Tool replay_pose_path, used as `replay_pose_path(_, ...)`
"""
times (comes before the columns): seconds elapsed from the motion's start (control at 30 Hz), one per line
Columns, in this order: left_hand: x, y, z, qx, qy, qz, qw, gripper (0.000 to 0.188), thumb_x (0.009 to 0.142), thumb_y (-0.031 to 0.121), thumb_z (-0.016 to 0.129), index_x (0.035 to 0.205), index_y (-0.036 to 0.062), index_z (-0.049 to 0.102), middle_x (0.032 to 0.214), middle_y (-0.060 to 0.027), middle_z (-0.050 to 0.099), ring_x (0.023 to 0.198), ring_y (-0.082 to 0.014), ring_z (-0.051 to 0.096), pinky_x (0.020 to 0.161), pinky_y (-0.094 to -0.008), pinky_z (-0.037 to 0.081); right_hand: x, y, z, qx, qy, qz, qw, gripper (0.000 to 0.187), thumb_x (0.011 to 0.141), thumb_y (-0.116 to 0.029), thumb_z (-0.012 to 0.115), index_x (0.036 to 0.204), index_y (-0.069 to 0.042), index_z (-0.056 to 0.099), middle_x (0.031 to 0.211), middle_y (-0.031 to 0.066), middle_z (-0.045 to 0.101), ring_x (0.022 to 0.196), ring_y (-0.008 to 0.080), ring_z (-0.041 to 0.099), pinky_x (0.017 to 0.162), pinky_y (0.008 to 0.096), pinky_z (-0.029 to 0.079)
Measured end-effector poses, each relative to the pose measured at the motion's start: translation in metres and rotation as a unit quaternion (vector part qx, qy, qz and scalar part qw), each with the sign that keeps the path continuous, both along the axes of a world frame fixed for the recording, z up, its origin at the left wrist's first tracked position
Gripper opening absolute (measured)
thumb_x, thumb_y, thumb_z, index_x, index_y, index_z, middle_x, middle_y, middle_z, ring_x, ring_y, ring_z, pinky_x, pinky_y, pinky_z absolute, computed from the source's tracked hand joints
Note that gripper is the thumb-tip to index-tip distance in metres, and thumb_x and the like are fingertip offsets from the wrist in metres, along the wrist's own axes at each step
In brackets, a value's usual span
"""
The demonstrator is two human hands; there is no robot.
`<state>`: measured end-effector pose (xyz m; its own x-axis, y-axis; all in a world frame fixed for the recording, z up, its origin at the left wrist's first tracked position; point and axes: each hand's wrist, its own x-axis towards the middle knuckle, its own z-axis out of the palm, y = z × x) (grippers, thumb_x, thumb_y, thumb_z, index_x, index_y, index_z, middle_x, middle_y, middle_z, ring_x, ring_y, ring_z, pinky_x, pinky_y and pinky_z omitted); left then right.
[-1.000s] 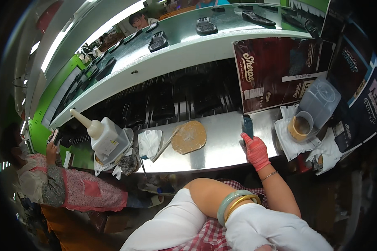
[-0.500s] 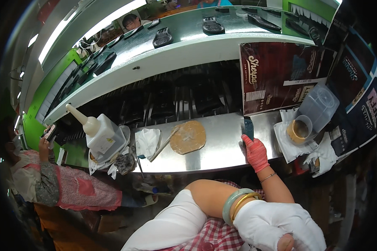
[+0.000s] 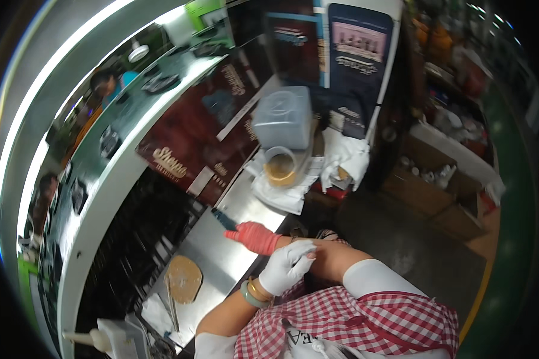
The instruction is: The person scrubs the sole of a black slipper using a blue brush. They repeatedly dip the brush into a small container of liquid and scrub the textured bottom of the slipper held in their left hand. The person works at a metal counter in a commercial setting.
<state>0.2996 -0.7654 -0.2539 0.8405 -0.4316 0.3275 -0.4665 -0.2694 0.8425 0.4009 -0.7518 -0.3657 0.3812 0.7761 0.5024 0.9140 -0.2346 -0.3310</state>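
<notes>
My right hand [image 3: 256, 237], in a red glove, rests low over the metal worktop [image 3: 245, 206]. Its fingers close around the near end of a flat dark teal strip [image 3: 223, 218], whose exact kind I cannot make out. Over the right forearm is my left hand [image 3: 289, 266], in a white glove with one fingertip bare. Its fingers are curled; whatever they grip is hidden. Two bangles [image 3: 254, 293] circle the left wrist. Left of the hands a round tan disc [image 3: 184, 279] lies on the worktop, a thin stick [image 3: 172, 304] along its edge.
A clear plastic box [image 3: 282, 116] and a cup of amber material [image 3: 280, 169] stand on white cloths beyond my hands. A white bottle with a long nozzle [image 3: 105, 338] is at lower left. Dark soles ride a raised green conveyor [image 3: 96, 167]. Cardboard boxes [image 3: 425, 179] sit right.
My view has turned to the right. My left hand has swung across onto the right forearm, its fingers curled. The right hand keeps its place by the teal strip.
</notes>
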Motion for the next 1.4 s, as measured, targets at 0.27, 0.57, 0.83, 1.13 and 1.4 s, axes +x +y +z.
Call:
replay_pose_path(0.27, 0.011, -0.014, -0.047, 0.174, -0.213, 0.1, 0.956, 0.033, 0.079, 0.011, 0.057, 0.111, 0.0001, 0.058, 0.109, -0.0174, 0.059, 0.099, -0.0348, 0.057, 0.085, -0.043, 0.045, 0.002, -0.006, 0.002, -0.033, 0.008, 0.004, 0.999, 0.044, 0.08, -0.01, 0.047, 0.124, -0.014, 0.051, 0.096, 0.0146, 0.059, 0.078, 0.0301, 0.06, 0.068, 0.0386, 0.05)
replay_pose_path(0.57, 0.02, -0.036, -0.084, 0.241, -0.3, 0.146, 0.911, 0.034, 0.087, 0.018, 0.047, 0.116, 0.0021, 0.054, 0.109, -0.0152, 0.059, 0.096, -0.0324, 0.058, 0.084, -0.0437, 0.045, 0.002, -0.018, 0.002, -0.044, 0.003, 0.046, 0.998, 0.052, 0.079, -0.013, 0.049, 0.13, -0.015, 0.044, 0.124, 0.0153, 0.054, 0.088, 0.0268, 0.062, 0.074, 0.0372, 0.05)
replay_pose_path(0.83, 0.027, -0.049, -0.093, 0.263, -0.323, 0.157, 0.896, 0.033, 0.087, 0.018, 0.046, 0.115, 0.0023, 0.054, 0.107, -0.0149, 0.059, 0.094, -0.031, 0.058, 0.083, -0.0422, 0.044, 0.006, -0.028, 0.002, -0.045, -0.01, 0.063, 0.997, 0.052, 0.079, -0.016, 0.05, 0.131, -0.015, 0.045, 0.126, 0.0127, 0.054, 0.092, 0.0224, 0.061, 0.074, 0.0342, 0.048)
replay_pose_path(1.13, 0.028, -0.05, -0.07, 0.221, -0.24, 0.103, 0.94, 0.036, 0.081, 0.017, 0.052, 0.113, 0.0003, 0.056, 0.108, -0.0159, 0.059, 0.098, -0.0327, 0.058, 0.086, -0.0432, 0.044, 0.01, -0.037, 0.003, -0.048, 0.001, 0.081, 0.996, 0.051, 0.077, -0.012, 0.052, 0.128, -0.014, 0.048, 0.123, 0.0123, 0.056, 0.095, 0.024, 0.06, 0.078, 0.034, 0.047)
replay_pose_path(1.4, -0.019, 0.118, 0.052, 0.333, -0.419, 0.347, 0.77, 0.052, 0.063, -0.012, 0.057, 0.112, 0.0042, 0.056, 0.113, -0.0162, 0.057, 0.107, -0.0355, 0.054, 0.092, -0.0449, 0.043, 0.0, -0.037, 0.004, 0.018, 0.033, 0.083, 0.996, 0.04, 0.079, -0.013, 0.057, 0.118, -0.019, 0.056, 0.089, 0.0118, 0.06, 0.081, 0.031, 0.058, 0.073, 0.0402, 0.047)
